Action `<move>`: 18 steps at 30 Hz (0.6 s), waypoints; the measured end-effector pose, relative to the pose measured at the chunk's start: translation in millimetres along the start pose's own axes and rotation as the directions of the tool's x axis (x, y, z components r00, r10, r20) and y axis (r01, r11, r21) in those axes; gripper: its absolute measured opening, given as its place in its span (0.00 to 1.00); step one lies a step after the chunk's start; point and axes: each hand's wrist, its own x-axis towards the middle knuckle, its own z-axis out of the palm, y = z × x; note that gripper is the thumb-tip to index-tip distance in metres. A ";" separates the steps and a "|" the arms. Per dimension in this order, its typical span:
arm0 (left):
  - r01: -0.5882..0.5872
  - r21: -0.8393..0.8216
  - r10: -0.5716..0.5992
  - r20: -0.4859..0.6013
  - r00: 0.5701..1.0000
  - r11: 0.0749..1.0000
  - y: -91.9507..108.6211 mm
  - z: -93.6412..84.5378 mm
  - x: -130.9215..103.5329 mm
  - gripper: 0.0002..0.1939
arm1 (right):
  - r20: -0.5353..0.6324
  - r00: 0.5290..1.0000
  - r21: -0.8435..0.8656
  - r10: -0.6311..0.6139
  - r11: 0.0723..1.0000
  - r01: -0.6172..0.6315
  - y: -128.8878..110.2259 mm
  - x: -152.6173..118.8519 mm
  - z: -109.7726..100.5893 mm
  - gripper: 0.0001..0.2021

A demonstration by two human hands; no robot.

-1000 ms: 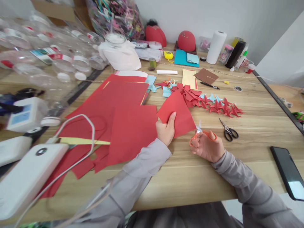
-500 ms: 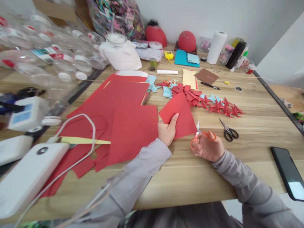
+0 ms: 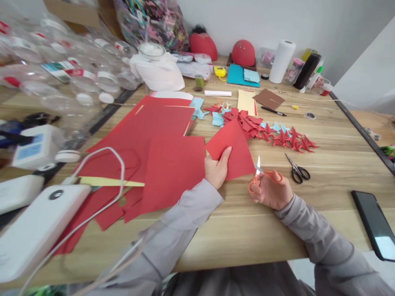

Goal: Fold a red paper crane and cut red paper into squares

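My left hand (image 3: 216, 169) pinches a square-looking sheet of red paper (image 3: 236, 144), thumb on top, its fingers partly hidden beneath. My right hand (image 3: 273, 191) has its fingers in the loops of orange-handled scissors (image 3: 258, 169). Their blades are spread, right at the paper's lower right corner; whether they touch it I cannot tell. Left of my hands lies a larger red sheet (image 3: 174, 172), overlapping a stack of red paper (image 3: 154, 119). Just beyond the held paper sit several folded red paper pieces (image 3: 247, 123).
Black scissors (image 3: 298, 168) lie right of my right hand, a phone (image 3: 373, 224) farther right. A white power bank (image 3: 43, 230) with a cable is at the left, below plastic bottles (image 3: 89, 80). A pen (image 3: 273, 111) and brown paper (image 3: 269, 99) lie farther back.
The orange scissors' blades have spread wider, and my right hand has shifted very slightly to the right. My left hand keeps its grip on the red paper, almost still.
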 end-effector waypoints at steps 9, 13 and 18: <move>0.014 -0.014 -0.014 0.050 0.999 1.000 0.8 1.1 -2.3 0.17 | -0.036 0.999 -0.023 0.013 1.000 -0.014 0.1 -0.1 -1.5 0.18; 0.017 -0.018 -0.016 0.039 0.999 1.000 3.0 0.9 -1.6 0.17 | -0.071 0.997 -0.019 -0.027 0.999 0.026 0.5 0.0 0.5 0.17; 0.025 -0.011 -0.025 0.007 1.000 1.000 2.1 -1.7 0.0 0.18 | -0.103 0.980 -0.013 -0.170 0.985 0.170 -8.6 -3.3 -0.8 0.17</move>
